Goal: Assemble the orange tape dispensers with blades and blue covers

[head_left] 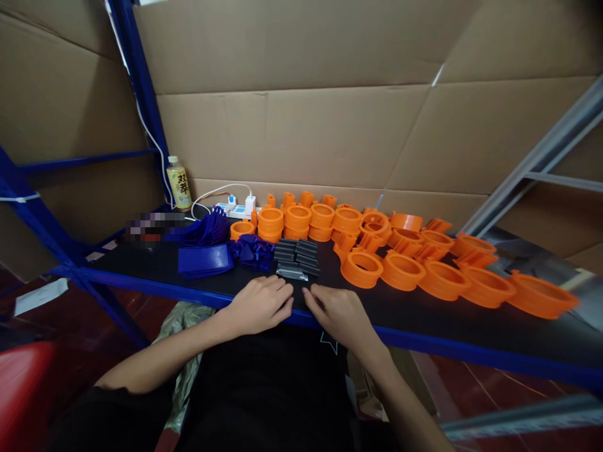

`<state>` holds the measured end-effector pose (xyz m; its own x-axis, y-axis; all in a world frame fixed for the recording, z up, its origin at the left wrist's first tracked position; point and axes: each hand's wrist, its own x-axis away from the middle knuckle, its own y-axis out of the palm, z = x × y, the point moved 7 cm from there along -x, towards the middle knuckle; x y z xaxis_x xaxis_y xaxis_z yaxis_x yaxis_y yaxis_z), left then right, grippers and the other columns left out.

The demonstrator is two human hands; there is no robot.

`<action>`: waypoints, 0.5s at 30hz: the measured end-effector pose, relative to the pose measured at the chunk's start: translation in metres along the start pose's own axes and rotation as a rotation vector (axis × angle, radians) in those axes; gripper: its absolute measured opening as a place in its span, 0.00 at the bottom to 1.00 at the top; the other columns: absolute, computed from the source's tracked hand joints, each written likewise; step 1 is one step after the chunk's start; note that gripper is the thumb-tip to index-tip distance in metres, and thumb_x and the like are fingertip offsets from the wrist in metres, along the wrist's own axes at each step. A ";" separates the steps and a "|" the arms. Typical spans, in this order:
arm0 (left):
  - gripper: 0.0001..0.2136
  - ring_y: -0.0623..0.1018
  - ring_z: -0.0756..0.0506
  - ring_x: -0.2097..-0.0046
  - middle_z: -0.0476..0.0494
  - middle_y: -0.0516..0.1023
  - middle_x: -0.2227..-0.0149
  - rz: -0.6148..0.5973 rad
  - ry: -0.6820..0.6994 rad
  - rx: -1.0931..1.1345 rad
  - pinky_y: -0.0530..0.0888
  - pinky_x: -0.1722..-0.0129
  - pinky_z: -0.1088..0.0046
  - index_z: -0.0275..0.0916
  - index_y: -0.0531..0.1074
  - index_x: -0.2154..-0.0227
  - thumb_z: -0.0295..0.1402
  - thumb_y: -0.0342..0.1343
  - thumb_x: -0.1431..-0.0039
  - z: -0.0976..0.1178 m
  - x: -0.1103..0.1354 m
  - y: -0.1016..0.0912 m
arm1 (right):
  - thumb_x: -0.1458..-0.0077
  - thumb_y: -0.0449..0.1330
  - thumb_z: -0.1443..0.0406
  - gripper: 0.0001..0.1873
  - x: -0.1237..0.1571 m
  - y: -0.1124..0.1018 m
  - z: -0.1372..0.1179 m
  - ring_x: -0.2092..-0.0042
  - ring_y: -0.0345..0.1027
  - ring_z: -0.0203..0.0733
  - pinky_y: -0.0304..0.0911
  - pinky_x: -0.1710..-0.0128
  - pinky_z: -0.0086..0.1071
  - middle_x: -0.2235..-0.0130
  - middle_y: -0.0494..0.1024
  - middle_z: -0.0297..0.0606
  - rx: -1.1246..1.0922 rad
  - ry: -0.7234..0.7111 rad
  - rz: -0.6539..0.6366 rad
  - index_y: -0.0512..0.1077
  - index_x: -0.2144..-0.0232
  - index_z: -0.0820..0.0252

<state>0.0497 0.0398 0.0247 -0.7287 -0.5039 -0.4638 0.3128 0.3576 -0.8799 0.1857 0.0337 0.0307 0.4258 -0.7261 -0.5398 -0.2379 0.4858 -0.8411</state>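
Note:
My left hand [262, 304] rests at the front edge of the black tabletop [325, 306], its fingers curled in loosely and nothing showing in them. Beside it, a small gap away, my right hand [340, 314] lies on the same edge, also loosely closed with no object visible. Just beyond both hands sit dark grey ribbed strips [296, 252] in two columns, with a shiny silver piece [292, 272] at their near end. Left of these is a heap of small dark blue parts [254, 251], then a stack of flat blue plates [205, 260].
Several orange ring-shaped parts [362, 269] stand in rows from the middle to the right. Fanned blue pieces [207, 227], a power strip [238, 209] with a white charger [250, 204], and a yellow-labelled bottle [179, 184] are at the back left. Cardboard [292, 138] walls the rear.

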 end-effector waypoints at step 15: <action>0.08 0.75 0.43 0.64 0.45 0.73 0.68 -0.014 0.001 0.003 0.69 0.64 0.65 0.41 0.66 0.68 0.34 0.46 0.32 0.000 0.000 -0.002 | 0.31 0.48 0.58 0.23 0.000 -0.001 -0.001 0.75 0.64 0.35 0.45 0.72 0.31 0.77 0.74 0.36 -0.019 0.001 -0.004 0.68 0.76 0.60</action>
<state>0.0490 0.0394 0.0263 -0.7334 -0.5084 -0.4512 0.3043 0.3478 -0.8868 0.1854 0.0330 0.0311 0.4259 -0.7288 -0.5361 -0.2524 0.4733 -0.8440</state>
